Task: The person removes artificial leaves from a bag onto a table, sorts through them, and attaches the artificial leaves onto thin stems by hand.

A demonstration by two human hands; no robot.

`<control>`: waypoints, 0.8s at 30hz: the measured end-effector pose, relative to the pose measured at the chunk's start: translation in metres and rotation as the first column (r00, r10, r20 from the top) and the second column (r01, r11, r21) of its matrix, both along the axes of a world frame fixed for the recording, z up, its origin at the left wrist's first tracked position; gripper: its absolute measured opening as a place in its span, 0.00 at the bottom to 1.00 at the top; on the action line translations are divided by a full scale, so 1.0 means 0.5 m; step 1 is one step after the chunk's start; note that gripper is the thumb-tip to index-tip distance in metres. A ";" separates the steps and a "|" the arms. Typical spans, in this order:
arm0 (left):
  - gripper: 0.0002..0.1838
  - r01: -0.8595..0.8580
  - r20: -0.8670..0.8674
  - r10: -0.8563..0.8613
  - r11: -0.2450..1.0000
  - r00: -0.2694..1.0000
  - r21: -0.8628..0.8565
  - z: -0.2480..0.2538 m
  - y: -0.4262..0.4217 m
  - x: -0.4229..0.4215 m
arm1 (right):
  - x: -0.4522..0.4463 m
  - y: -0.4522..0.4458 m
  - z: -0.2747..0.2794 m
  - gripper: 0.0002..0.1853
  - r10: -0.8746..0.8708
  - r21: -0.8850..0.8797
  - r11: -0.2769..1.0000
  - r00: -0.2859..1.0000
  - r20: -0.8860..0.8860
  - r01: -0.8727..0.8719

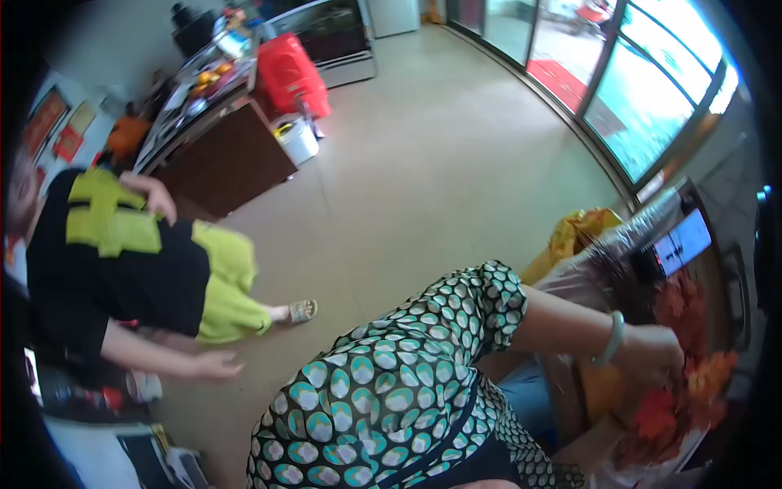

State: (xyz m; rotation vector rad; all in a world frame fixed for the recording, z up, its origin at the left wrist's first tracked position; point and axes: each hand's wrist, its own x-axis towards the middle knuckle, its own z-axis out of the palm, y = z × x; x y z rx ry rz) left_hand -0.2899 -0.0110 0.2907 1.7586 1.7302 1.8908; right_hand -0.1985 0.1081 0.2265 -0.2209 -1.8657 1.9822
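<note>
Since the red leaves [656,414] at the near right look thin and flat, like cut cloth on slim stems, you can judge them to be light, soft and floppy, more likely to crease or snag on one another than to slip. Orange leaves [713,375] crowd in just to the right, so you would do best to pinch low, where a stem would run, rather than by the broad blades, which could bend or tear off. Your left hand [649,352], with a pale bracelet [615,338] at the wrist, reaches right with its fingers bent down into the foliage; the fingertips are hidden, so you cannot tell how far open it is or whether it has hold of a stem. Your right forearm [588,450] shows nearer, but its hand is lost among the leaves, and its grip cannot be told. Just beyond the leaves on the far side, a lit phone [684,240] leans close enough to be knocked. Clear plastic [599,265] lies left of it, beside a yellow bag [577,235], and could catch a sleeve. Well apart to the left, a person [134,253] sits or stoops, and the far left has a desk [224,159] and a white bin [298,140].
</note>
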 end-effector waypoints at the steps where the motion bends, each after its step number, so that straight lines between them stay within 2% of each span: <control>1: 0.07 0.017 0.019 -0.017 1.000 1.000 0.003 0.017 -0.027 0.028 | -0.009 -0.012 -0.002 0.10 0.026 0.032 0.999 1.000 0.005 -0.026; 2: 0.07 -0.021 -0.060 0.019 0.999 0.998 -0.034 0.037 -0.068 0.054 | -0.027 -0.012 -0.010 0.10 0.038 0.054 0.998 0.999 -0.011 -0.037; 3: 0.06 -0.074 -0.096 0.060 0.986 0.994 -0.148 -0.069 0.021 -0.049 | -0.132 0.065 -0.111 0.10 0.074 0.042 0.996 0.996 0.052 -0.076; 4: 0.06 -0.208 -0.234 0.196 0.978 0.952 -0.025 -0.113 0.050 -0.052 | -0.167 0.071 -0.122 0.10 0.105 0.073 0.991 0.993 0.057 -0.109; 6: 0.07 -0.287 -0.304 0.276 0.958 0.912 0.011 -0.177 0.054 -0.087 | -0.247 0.081 -0.152 0.10 0.185 0.149 0.970 0.981 0.064 -0.192; 8: 0.07 -0.180 -0.147 0.158 0.971 0.976 -0.157 -0.201 0.006 -0.107 | -0.322 0.077 -0.178 0.10 0.277 0.230 0.931 0.959 0.065 -0.285; 9: 0.07 -0.184 -0.116 0.165 0.967 0.979 -0.178 -0.211 -0.011 -0.122 | -0.358 0.077 -0.191 0.10 0.316 0.268 0.908 0.946 0.065 -0.322; 12: 0.08 -0.284 -0.134 0.270 0.953 0.953 -0.102 -0.241 -0.020 -0.189 | -0.452 0.082 -0.237 0.10 0.400 0.358 0.849 0.915 0.048 -0.390; 16: 0.09 -0.417 -0.158 0.417 0.908 0.895 0.031 -0.262 -0.014 -0.268 | -0.537 0.085 -0.262 0.10 0.473 0.462 0.772 0.880 0.041 -0.436; 19: 0.09 -0.511 -0.242 0.480 0.855 0.843 -0.084 -0.198 -0.048 -0.282 | -0.578 0.085 -0.250 0.10 0.484 0.526 0.728 0.873 0.061 -0.440; 22: 0.09 -0.500 -0.202 0.466 0.850 0.861 -0.166 -0.170 -0.070 -0.278 | -0.600 0.084 -0.250 0.10 0.492 0.567 0.698 0.869 0.064 -0.437; 24: 0.09 -0.508 -0.223 0.475 0.853 0.851 -0.124 -0.182 -0.059 -0.286 | -0.608 0.084 -0.249 0.10 0.489 0.596 0.681 0.870 0.064 -0.426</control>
